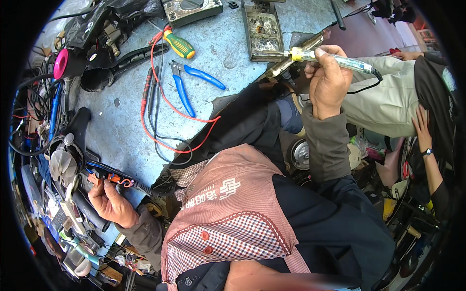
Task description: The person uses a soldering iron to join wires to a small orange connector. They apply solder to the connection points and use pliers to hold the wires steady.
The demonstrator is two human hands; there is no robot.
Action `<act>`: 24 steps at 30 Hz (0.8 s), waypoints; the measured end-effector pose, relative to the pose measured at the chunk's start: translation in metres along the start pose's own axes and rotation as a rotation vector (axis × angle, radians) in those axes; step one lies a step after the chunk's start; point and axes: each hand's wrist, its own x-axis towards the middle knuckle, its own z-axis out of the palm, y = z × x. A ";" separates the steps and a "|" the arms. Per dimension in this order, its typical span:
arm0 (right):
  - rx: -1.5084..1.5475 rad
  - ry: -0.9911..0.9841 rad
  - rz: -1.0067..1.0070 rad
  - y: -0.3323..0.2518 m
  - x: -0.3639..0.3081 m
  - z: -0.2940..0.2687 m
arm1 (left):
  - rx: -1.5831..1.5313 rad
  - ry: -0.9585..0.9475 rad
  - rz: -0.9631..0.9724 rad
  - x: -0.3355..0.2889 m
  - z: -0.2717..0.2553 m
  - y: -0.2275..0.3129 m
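Note:
My right hand (330,82) is closed around the clear handle of a soldering iron (353,63). Its yellow collar sits by my fingertips, and its tip points left over the near edge of a blackened metal tray (266,51). A dark cord hangs from the handle's right end. At the lower left, my left hand (114,206) pinches with thumb and forefinger at a small orange part (115,178) with an orange wire loop. Beside it are a grey-bladed fan (63,166) and a black curved housing (80,128). How the orange part joins them I cannot tell.
On the blue worktop (121,114) lie blue-handled cutters (183,92), a green-yellow screwdriver (179,45) and red-black test leads (143,102). A multimeter (194,10) stands behind. Cables and parts crowd the left. A person in light trousers (388,97) sits at right.

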 end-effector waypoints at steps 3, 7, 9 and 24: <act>0.022 -0.002 -0.005 0.000 0.001 0.002 | 0.000 0.000 0.002 0.000 0.000 -0.001; 0.018 -0.008 -0.006 0.003 0.001 0.006 | -0.006 -0.007 0.009 0.001 -0.001 -0.002; -0.007 -0.016 0.012 0.006 0.001 0.004 | -0.009 -0.011 0.000 0.000 -0.003 -0.003; 0.072 0.053 -0.094 -0.001 0.017 0.002 | -0.007 -0.007 -0.007 0.000 0.000 0.002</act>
